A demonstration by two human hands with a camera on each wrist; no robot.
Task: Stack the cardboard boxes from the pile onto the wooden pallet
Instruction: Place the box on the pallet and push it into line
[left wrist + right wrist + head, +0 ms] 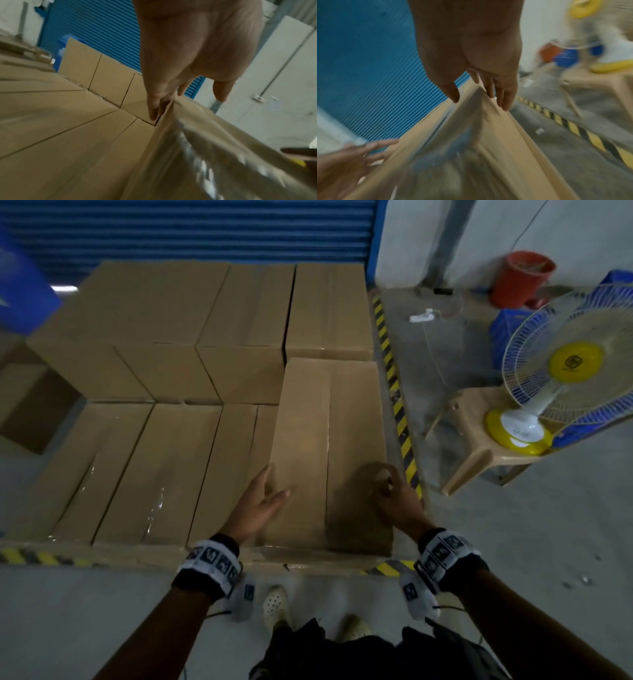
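A long taped cardboard box (329, 440) lies at the near right corner of the stack, on top of a lower layer of boxes (154, 467). My left hand (263, 498) presses its left side with straight fingers (154, 105), thumb above the top. My right hand (394, 494) is at the box's right edge, fingers (505, 94) down that side and thumb over the top. The box's shiny tape (223, 155) runs along its top. A taller row of boxes (205, 313) stands behind. The pallet is hidden under the boxes.
Right of the stack, yellow-black floor tape (394, 392) marks the edge. Beyond it a fan (565, 371) stands on a beige plastic stool (479, 446), with a red bucket (520, 277) and blue crates (510, 326). A blue shutter (188, 231) is behind; an open carton (30, 405) sits left.
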